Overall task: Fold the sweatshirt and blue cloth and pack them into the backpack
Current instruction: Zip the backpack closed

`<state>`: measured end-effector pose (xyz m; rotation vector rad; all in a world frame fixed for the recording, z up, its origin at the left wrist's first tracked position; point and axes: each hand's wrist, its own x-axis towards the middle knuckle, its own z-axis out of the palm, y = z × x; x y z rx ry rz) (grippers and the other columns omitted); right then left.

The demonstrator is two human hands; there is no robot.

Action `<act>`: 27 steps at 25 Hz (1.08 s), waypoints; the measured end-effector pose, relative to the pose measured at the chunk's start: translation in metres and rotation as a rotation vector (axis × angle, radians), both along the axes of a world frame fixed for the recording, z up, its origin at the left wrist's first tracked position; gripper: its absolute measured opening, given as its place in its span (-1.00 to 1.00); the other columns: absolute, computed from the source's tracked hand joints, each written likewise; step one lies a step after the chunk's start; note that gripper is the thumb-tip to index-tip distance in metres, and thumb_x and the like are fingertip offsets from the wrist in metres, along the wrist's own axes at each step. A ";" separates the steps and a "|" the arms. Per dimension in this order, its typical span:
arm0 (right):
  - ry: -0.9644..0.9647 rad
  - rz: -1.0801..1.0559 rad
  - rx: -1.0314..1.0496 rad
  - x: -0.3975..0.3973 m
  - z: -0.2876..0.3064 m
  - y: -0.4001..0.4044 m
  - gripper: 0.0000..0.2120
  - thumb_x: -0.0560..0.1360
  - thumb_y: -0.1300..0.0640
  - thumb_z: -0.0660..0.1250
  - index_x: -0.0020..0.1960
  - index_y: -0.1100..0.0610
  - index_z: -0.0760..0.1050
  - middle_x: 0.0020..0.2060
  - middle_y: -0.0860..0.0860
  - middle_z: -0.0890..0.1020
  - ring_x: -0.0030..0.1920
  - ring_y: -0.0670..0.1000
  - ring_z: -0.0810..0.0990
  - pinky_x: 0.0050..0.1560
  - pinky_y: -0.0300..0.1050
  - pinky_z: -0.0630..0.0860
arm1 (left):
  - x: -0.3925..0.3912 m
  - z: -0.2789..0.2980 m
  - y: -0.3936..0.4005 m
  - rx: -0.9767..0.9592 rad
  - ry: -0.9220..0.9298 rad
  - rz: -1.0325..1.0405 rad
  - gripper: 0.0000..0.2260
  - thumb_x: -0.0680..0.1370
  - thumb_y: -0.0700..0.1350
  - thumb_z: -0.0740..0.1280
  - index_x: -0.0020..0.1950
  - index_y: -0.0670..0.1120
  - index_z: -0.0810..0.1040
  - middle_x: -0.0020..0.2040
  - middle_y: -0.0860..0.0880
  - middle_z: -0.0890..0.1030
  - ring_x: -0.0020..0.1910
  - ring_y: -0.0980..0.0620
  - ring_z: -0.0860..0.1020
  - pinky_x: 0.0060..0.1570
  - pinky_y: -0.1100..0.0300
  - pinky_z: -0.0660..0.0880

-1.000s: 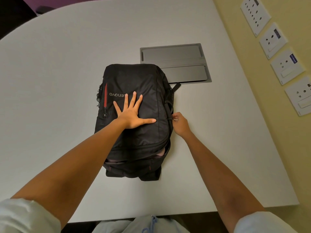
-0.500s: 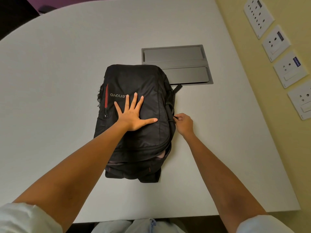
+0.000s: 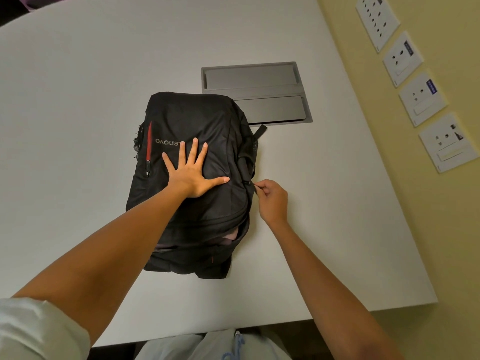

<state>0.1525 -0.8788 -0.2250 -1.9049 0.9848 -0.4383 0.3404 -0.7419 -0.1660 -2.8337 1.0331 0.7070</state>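
A black backpack (image 3: 207,120) with a red zip and a grey logo lies flat on the white table (image 3: 78,100). My left hand (image 3: 191,172) presses on its front with straight, spread fingers. At the bag's right side my right hand (image 3: 272,197) pinches the zipper pull (image 3: 255,186). The main opening near me gapes a little, and a strip of pinkish cloth (image 3: 232,235) shows inside. The blue cloth is hidden.
A grey metal cable hatch (image 3: 254,84) is set into the table just behind the backpack. Several white wall sockets (image 3: 420,100) line the yellow wall on the right. The table's near edge runs just in front of my body.
My right hand has slid slightly toward me along the bag's right side with the zipper pull. The left hand stays pressed on the bag.
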 end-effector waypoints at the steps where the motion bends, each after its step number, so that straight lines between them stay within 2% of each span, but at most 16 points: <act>1: 0.007 -0.004 -0.012 -0.004 0.001 0.003 -0.91 0.56 0.20 0.37 -0.07 0.16 0.64 -0.20 0.01 0.67 -0.19 -0.03 0.63 -0.11 -0.06 0.61 | 0.000 0.000 0.000 0.004 -0.006 -0.003 0.07 0.25 0.69 -0.09 0.56 0.17 -0.40 0.56 0.08 -0.44 0.52 -0.08 -0.45 0.35 -0.42 -0.40; 10: -0.013 -0.014 -0.035 -0.037 0.017 0.040 -0.92 0.57 0.18 0.36 -0.07 0.13 0.62 -0.19 -0.05 0.63 -0.20 -0.07 0.59 -0.17 -0.17 0.56 | -0.003 -0.002 0.005 -0.005 -0.062 -0.059 0.03 0.28 0.68 -0.14 0.57 0.17 -0.37 0.58 0.09 -0.38 0.56 -0.11 -0.37 0.43 -0.40 -0.31; 17: -0.051 -0.006 0.006 -0.062 0.031 0.090 -0.93 0.56 0.19 0.37 -0.08 0.12 0.61 -0.22 -0.06 0.61 -0.24 -0.08 0.57 -0.25 -0.30 0.49 | -0.012 -0.003 0.005 -0.030 -0.125 -0.034 -0.10 0.40 0.59 -0.20 0.60 0.14 -0.31 0.61 0.13 -0.30 0.59 -0.14 -0.29 0.48 -0.36 -0.22; 23: -0.103 0.092 0.053 -0.081 0.044 0.145 -0.94 0.56 0.16 0.37 -0.04 0.10 0.63 -0.20 -0.08 0.62 -0.22 -0.09 0.59 -0.23 -0.24 0.54 | -0.013 0.002 0.007 0.028 -0.133 -0.037 -0.11 0.40 0.58 -0.21 0.59 0.14 -0.33 0.61 0.15 -0.28 0.59 -0.20 -0.26 0.49 -0.35 -0.14; 27: -0.064 0.178 0.082 -0.091 0.042 0.147 -0.90 0.57 0.12 0.36 0.00 0.11 0.64 -0.15 -0.06 0.63 -0.19 -0.09 0.60 -0.21 -0.23 0.58 | -0.016 0.006 0.017 -0.023 -0.109 -0.080 -0.13 0.44 0.55 -0.14 0.61 0.13 -0.28 0.62 0.12 -0.25 0.59 -0.19 -0.26 0.46 -0.38 -0.21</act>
